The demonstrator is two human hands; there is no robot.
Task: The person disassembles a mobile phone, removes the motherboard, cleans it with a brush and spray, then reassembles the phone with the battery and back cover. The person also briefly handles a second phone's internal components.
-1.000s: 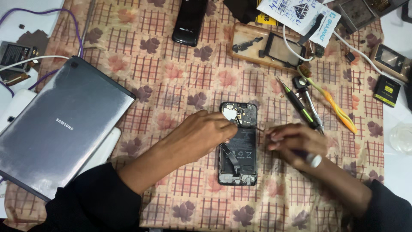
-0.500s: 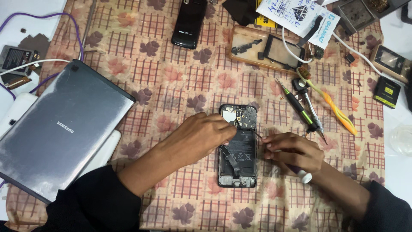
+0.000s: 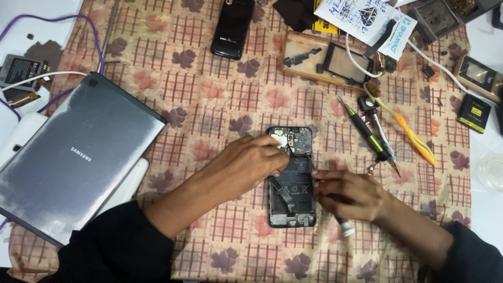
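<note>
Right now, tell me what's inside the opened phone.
The opened phone shows a black battery, a flat cable across it and a circuit board on top. The left hand covers its upper left corner.

Opened black phone [image 3: 292, 178] — back cover off, battery exposed — lying flat on patterned cloth.

One head-worn camera looked almost straight down from close above the table [image 3: 487, 220] (no second view), both forearms entering from its near edge.
</note>
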